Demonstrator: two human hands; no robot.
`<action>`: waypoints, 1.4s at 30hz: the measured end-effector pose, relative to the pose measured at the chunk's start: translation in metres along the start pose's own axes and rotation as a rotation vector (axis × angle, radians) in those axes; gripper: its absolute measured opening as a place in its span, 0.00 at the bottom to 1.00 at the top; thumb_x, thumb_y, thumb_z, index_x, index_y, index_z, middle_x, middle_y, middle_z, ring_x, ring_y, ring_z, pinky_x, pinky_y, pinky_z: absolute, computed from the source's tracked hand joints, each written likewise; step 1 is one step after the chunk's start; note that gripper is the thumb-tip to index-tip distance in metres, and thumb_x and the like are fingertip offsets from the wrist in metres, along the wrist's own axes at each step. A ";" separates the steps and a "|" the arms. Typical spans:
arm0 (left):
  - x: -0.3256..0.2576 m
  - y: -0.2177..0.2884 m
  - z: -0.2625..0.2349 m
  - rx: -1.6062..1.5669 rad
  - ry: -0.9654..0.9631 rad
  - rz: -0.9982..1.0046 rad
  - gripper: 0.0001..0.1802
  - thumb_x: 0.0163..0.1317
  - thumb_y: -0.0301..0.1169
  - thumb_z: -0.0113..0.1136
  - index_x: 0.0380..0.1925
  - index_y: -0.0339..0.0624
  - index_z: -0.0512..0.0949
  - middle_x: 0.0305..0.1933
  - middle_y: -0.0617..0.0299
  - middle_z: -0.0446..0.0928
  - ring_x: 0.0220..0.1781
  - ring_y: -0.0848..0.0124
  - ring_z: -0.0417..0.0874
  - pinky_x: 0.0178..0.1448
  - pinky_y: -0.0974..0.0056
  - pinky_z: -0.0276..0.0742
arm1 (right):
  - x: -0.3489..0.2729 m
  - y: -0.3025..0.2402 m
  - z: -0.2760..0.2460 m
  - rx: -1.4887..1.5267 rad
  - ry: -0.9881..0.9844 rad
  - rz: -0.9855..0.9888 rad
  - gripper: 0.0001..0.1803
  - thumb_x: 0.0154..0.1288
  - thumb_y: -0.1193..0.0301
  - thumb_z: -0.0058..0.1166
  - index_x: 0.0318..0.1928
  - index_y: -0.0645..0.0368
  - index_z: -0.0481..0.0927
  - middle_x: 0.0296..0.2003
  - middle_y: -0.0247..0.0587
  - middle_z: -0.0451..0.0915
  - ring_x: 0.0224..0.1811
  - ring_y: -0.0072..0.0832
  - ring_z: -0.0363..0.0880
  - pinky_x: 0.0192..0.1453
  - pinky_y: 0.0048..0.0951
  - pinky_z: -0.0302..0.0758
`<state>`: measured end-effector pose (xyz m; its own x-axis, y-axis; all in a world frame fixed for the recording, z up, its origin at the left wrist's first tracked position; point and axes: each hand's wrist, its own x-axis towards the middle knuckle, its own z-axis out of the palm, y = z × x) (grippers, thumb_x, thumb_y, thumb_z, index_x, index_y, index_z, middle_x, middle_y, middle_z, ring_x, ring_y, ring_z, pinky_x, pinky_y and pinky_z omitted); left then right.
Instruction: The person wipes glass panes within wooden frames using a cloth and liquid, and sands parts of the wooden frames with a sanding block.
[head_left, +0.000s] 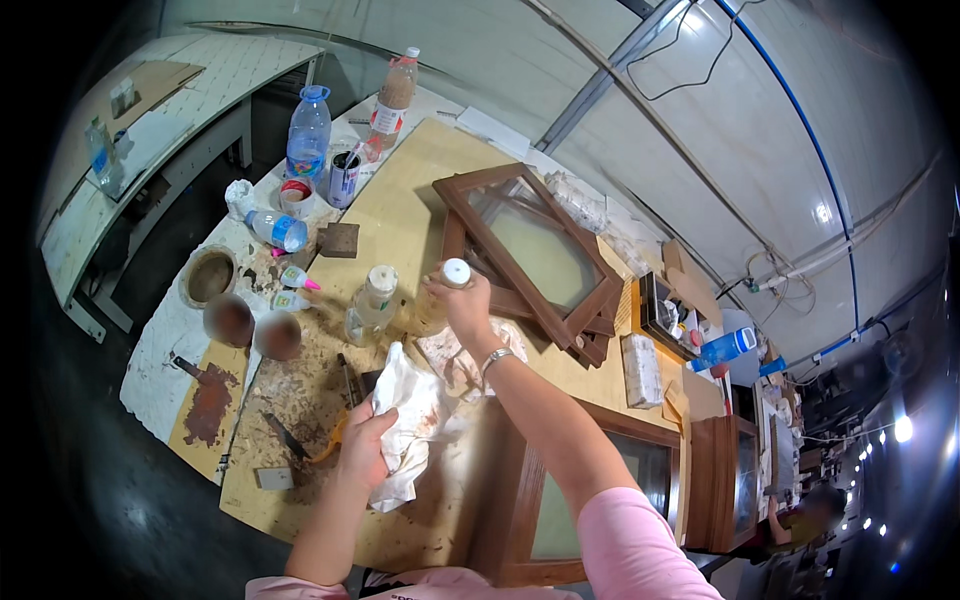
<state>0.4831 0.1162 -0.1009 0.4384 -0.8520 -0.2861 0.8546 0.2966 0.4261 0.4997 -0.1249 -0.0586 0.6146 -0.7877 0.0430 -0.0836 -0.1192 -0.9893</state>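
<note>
Left grip (369, 447) holds one white cloth (410, 425); right grip (466, 302) clasps one white-capped bottle (456, 272); one clear bottle (370, 312) stands left of it.

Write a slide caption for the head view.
Left hand holds a stained white cloth; right hand grips a bottle near stacked brown frames.

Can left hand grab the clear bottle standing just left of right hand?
Probably not: the left hand is closed on the white cloth, so its grip looks occupied. The clear bottle itself stands nearby, nothing visibly covering its top.
</note>
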 end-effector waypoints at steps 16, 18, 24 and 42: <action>0.004 -0.103 0.074 1.400 -0.573 0.417 0.31 0.62 0.18 0.50 0.68 0.37 0.66 0.73 0.49 0.64 0.75 0.57 0.64 0.76 0.55 0.59 | -0.129 0.020 -0.329 -1.048 0.342 -0.095 0.31 0.54 0.65 0.68 0.57 0.67 0.77 0.55 0.56 0.78 0.58 0.47 0.77 0.64 0.40 0.72; -0.019 -0.118 0.104 2.139 -0.978 0.507 0.30 0.70 0.27 0.49 0.72 0.43 0.60 0.77 0.56 0.58 0.78 0.63 0.58 0.80 0.49 0.48 | -0.194 0.027 -0.397 -1.224 0.595 0.155 0.31 0.55 0.62 0.67 0.55 0.70 0.77 0.53 0.59 0.80 0.58 0.49 0.77 0.63 0.41 0.73; 0.028 -0.141 0.119 2.178 -0.687 0.496 0.26 0.71 0.33 0.48 0.69 0.44 0.65 0.77 0.59 0.58 0.80 0.63 0.54 0.80 0.43 0.43 | -0.374 0.068 -0.504 -1.090 0.675 0.544 0.34 0.65 0.48 0.54 0.40 0.76 0.80 0.37 0.70 0.81 0.44 0.55 0.82 0.50 0.45 0.75; 0.005 -0.375 0.278 1.744 -0.895 0.223 0.27 0.72 0.39 0.46 0.66 0.35 0.67 0.58 0.41 0.75 0.58 0.48 0.75 0.64 0.50 0.67 | -0.509 0.050 -0.496 -0.678 0.569 0.617 0.21 0.72 0.57 0.45 0.43 0.64 0.81 0.32 0.63 0.80 0.39 0.59 0.80 0.44 0.50 0.74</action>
<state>0.0870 -0.1190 -0.0236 -0.2379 -0.9675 0.0854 -0.5866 0.2132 0.7813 -0.2063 -0.0294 -0.0615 -0.1228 -0.9710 -0.2053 -0.7787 0.2225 -0.5866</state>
